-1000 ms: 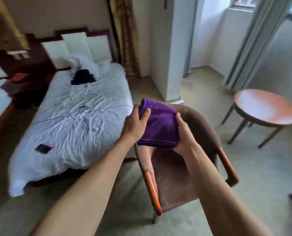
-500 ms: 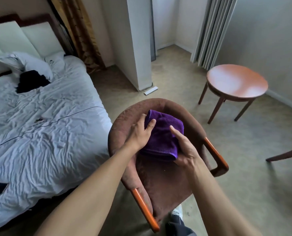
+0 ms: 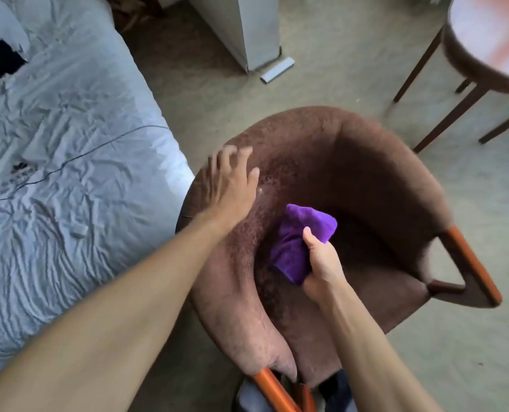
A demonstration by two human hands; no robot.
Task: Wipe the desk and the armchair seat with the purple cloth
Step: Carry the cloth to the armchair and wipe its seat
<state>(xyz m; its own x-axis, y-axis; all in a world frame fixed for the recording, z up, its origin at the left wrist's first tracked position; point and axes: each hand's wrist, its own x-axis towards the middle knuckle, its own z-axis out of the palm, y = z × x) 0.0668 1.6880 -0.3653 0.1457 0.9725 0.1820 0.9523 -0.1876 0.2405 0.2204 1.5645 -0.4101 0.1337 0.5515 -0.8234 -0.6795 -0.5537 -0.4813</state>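
Observation:
The brown upholstered armchair (image 3: 375, 185) with orange wooden arm ends fills the middle of the view, seen from above. My right hand (image 3: 321, 263) is shut on the folded purple cloth (image 3: 299, 239), which hangs low inside the chair over the seat's left rear part. Whether the cloth touches the seat I cannot tell. My left hand (image 3: 232, 182) is open, fingers spread, lying on the top of the chair's curved left backrest edge. It is blurred by motion.
A bed with rumpled white sheets (image 3: 69, 150) runs close along the chair's left side. A round wooden table (image 3: 491, 46) stands at the upper right. A white wall corner (image 3: 247, 31) and beige carpet (image 3: 470, 337) lie beyond.
My left hand has let go of the cloth and moved left onto the chair's backrest edge. My right hand has lowered the cloth into the chair. The view has tilted down and closer.

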